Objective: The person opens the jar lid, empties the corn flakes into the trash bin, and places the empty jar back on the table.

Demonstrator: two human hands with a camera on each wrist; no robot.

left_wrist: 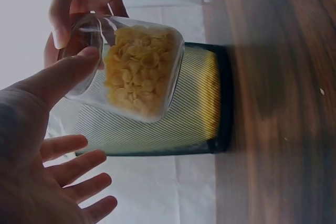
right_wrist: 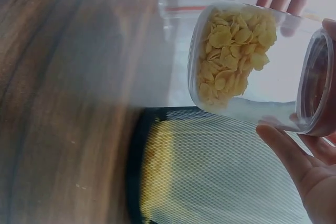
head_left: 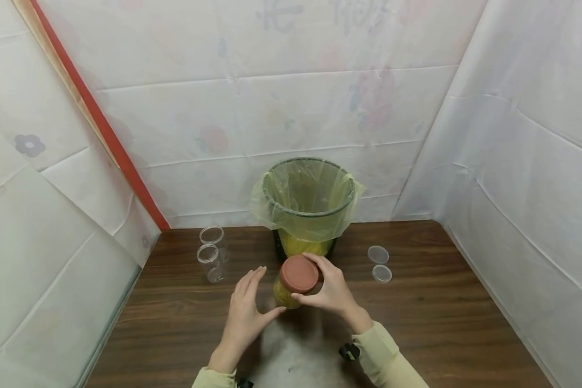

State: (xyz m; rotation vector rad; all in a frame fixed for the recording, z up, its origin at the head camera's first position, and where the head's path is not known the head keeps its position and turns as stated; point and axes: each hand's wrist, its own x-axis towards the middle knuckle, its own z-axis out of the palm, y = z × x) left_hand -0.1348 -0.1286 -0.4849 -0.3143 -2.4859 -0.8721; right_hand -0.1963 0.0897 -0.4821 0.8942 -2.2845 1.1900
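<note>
A clear jar with a reddish-brown lid is held up above the table, in front of the bin. Yellow flakes fill its lower part, as both wrist views show. My right hand grips the jar at its lid, thumb on the near side and fingers round the far side. On the other side is my left hand, its fingers spread and away from the jar. The left thumb is extended and overlaps the jar near its neck in the left wrist view.
A black mesh bin with a pale yellow bag over its rim stands at the back middle. Two clear containers stand to the left. Two small clear lids lie to the right. White sheeting encloses the dark wooden table.
</note>
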